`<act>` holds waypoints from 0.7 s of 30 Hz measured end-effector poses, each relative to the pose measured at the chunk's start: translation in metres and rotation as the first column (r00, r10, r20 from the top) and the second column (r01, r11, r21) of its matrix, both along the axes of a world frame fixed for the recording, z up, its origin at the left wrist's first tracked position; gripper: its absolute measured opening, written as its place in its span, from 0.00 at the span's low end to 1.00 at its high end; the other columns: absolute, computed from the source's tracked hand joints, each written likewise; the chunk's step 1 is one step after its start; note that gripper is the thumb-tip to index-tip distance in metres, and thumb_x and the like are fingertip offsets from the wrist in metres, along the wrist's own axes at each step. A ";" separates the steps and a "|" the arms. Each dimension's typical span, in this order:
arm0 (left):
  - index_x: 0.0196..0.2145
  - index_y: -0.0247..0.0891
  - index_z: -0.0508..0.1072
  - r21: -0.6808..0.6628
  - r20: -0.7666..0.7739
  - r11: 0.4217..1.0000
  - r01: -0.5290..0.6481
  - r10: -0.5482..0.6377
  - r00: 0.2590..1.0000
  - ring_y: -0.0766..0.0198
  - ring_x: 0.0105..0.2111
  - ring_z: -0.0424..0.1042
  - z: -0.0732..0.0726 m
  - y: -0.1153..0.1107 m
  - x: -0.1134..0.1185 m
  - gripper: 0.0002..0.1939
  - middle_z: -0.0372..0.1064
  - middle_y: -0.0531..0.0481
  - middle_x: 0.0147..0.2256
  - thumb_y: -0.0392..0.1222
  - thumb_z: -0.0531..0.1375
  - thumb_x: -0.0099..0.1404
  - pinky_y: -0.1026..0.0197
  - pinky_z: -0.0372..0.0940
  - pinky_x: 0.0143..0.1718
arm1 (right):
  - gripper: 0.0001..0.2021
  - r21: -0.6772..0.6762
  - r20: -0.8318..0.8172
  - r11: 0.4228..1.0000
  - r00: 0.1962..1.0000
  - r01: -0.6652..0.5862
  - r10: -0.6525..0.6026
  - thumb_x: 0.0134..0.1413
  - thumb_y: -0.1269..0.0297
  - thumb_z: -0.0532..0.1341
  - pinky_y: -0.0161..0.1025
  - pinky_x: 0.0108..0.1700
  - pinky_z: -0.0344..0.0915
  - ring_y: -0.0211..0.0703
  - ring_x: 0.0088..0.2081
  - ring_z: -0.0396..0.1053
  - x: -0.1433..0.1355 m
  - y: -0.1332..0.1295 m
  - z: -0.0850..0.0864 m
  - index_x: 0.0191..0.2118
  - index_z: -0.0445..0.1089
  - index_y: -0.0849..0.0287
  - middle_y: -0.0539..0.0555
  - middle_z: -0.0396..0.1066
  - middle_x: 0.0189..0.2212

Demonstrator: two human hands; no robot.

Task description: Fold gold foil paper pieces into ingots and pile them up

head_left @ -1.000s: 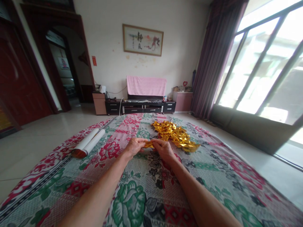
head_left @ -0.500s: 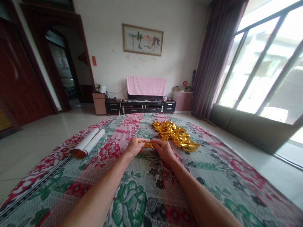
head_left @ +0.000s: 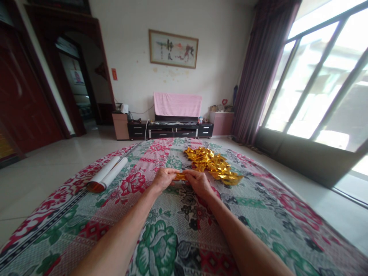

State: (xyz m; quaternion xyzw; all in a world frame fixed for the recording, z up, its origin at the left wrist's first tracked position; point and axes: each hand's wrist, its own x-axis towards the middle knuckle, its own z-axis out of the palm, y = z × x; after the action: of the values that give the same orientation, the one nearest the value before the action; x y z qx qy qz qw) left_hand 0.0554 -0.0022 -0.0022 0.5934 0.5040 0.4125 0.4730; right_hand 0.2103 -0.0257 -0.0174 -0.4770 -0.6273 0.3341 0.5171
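Gold foil, a small piece (head_left: 180,176) of it, is held between the two hands above a flowered cloth (head_left: 156,249), near the middle of the view; the left hand (head_left: 164,179) pinches its left end, thumb and fingers closed together on the edge; the right hand (head_left: 199,181) pinches the other end in the same manner, its thumb laid toward the left one; the fingertips of both hands come close to each other, with only a short strip of foil showing between them; the lower fingers are partly hidden, so I cannot quite tell how they curl beneath the piece. Both forearms reach in from the bottom edge, bare and spread apart, and meet at the foil.

Just beyond the right hand lies a heap of folded gold shapes (head_left: 211,163), shiny and pointed, piled loosely on the cloth; well apart to the left rest two white rolls (head_left: 114,174), side by side, with an orange-brown sheen at the near end; past the cloth's far edge stands a low black cabinet (head_left: 163,134).
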 end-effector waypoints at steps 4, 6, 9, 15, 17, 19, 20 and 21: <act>0.39 0.33 0.74 0.021 -0.004 1.000 -0.011 0.011 1.000 0.63 0.29 0.73 -0.001 0.002 0.000 0.17 0.75 0.46 0.30 0.32 0.55 0.52 0.70 0.62 0.20 | 0.15 0.005 0.007 1.000 1.000 0.005 -0.005 0.47 0.60 0.56 0.32 0.26 0.65 0.35 0.23 0.66 0.001 0.000 0.000 0.37 0.74 0.59 0.50 0.73 0.28; 0.39 0.33 0.75 0.015 -0.003 1.000 -0.008 0.008 1.000 0.64 0.29 0.73 -0.002 0.003 0.000 0.17 0.75 0.46 0.30 0.32 0.55 0.52 0.70 0.62 0.21 | 0.14 0.009 -0.003 1.000 1.000 -0.001 0.002 0.47 0.60 0.56 0.32 0.26 0.65 0.36 0.24 0.66 0.001 0.000 -0.001 0.37 0.74 0.59 0.51 0.73 0.29; 0.39 0.33 0.75 0.017 -0.006 1.000 -0.002 0.003 1.000 0.64 0.29 0.73 -0.003 0.004 0.000 0.16 0.75 0.46 0.31 0.32 0.55 0.51 0.70 0.62 0.21 | 0.15 0.007 -0.032 1.000 0.999 -0.020 0.020 0.47 0.60 0.56 0.33 0.27 0.66 0.36 0.25 0.66 0.001 0.000 -0.002 0.37 0.74 0.59 0.51 0.72 0.29; 0.39 0.33 0.75 0.034 -0.009 0.999 0.004 -0.004 1.000 0.64 0.30 0.72 -0.004 0.003 0.000 0.16 0.75 0.46 0.32 0.33 0.56 0.51 0.69 0.63 0.22 | 0.15 -0.003 -0.027 1.000 1.000 -0.009 0.009 0.47 0.61 0.56 0.32 0.26 0.66 0.34 0.23 0.65 0.000 0.001 -0.003 0.38 0.74 0.61 0.51 0.72 0.29; 0.39 0.33 0.75 0.027 -0.010 1.000 0.007 -0.006 1.000 0.63 0.30 0.72 -0.003 0.002 -0.001 0.17 0.75 0.46 0.33 0.33 0.56 0.51 0.69 0.63 0.23 | 0.15 0.000 -0.027 1.000 1.000 -0.012 0.012 0.47 0.61 0.56 0.32 0.26 0.66 0.35 0.23 0.65 0.000 0.002 -0.003 0.38 0.74 0.60 0.51 0.72 0.29; 0.39 0.33 0.74 0.014 -0.012 1.000 0.007 -0.007 1.000 0.63 0.30 0.73 -0.002 0.001 0.000 0.17 0.75 0.46 0.33 0.33 0.55 0.51 0.69 0.63 0.22 | 0.15 0.001 -0.027 1.000 1.000 -0.017 0.017 0.47 0.61 0.56 0.33 0.27 0.66 0.35 0.24 0.66 0.000 0.003 -0.004 0.38 0.74 0.60 0.51 0.72 0.30; 0.39 0.33 0.74 0.010 -0.013 1.000 0.005 -0.004 1.000 0.64 0.30 0.73 -0.002 0.001 0.000 0.16 0.75 0.46 0.33 0.33 0.55 0.52 0.69 0.63 0.22 | 0.15 0.000 -0.026 1.000 1.000 -0.018 0.018 0.47 0.61 0.56 0.33 0.27 0.66 0.35 0.24 0.66 0.001 0.003 -0.005 0.38 0.74 0.60 0.51 0.72 0.30; 0.39 0.33 0.75 0.010 -0.015 1.000 0.000 0.000 1.000 0.64 0.30 0.73 -0.002 0.001 0.000 0.16 0.75 0.46 0.33 0.32 0.55 0.52 0.69 0.63 0.22 | 0.15 -0.002 -0.024 1.000 1.000 -0.017 0.017 0.47 0.61 0.56 0.33 0.27 0.66 0.35 0.24 0.66 0.001 0.003 -0.005 0.38 0.74 0.60 0.51 0.72 0.30</act>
State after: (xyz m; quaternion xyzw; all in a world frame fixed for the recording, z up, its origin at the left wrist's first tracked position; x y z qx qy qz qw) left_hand 0.0550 -0.0013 -0.0040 0.5988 0.5054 0.4104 0.4664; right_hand 0.2109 -0.0223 -0.0224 -0.4681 -0.6246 0.3449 0.5213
